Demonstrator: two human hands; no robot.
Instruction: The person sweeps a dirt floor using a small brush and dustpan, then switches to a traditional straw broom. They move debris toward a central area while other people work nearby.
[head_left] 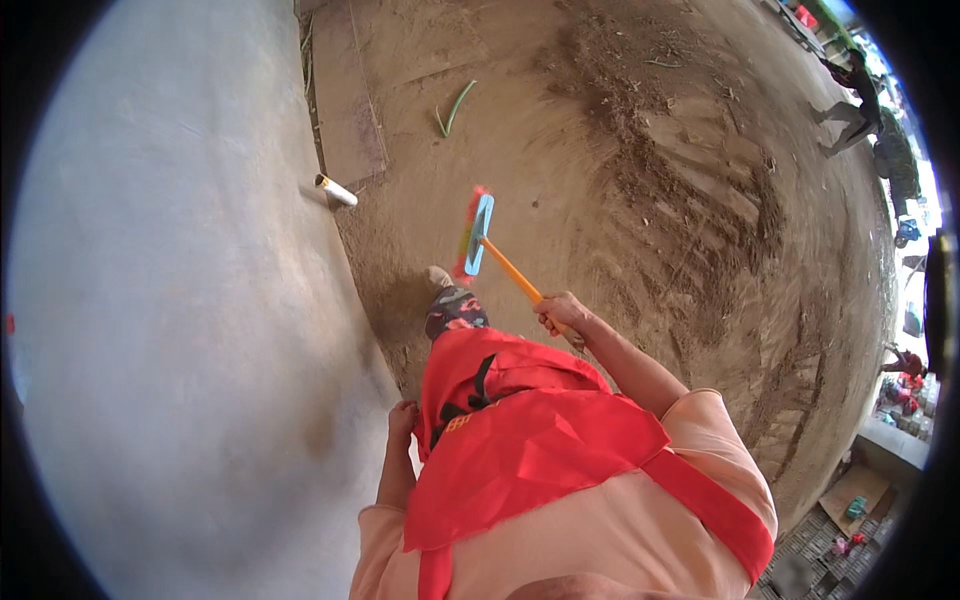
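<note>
My right hand [562,311] is closed around the orange handle of a broom [512,268]. The broom's light blue head carries red and yellow bristles and is out in front of me, near my shoe [438,277]. The short end of the handle sticks out behind my fist. Low at my left side, my left hand [403,416] is closed beside the edge of my red apron [530,440]. Whether it pinches the cloth or something else is hidden.
A smooth pale wall [190,300] runs along my left, with a short white pipe [338,191] jutting from it. Loose dirt [690,190] lies across the brown floor to the right. A green leaf strip [457,108] lies ahead. Another person [858,105] is at the far right.
</note>
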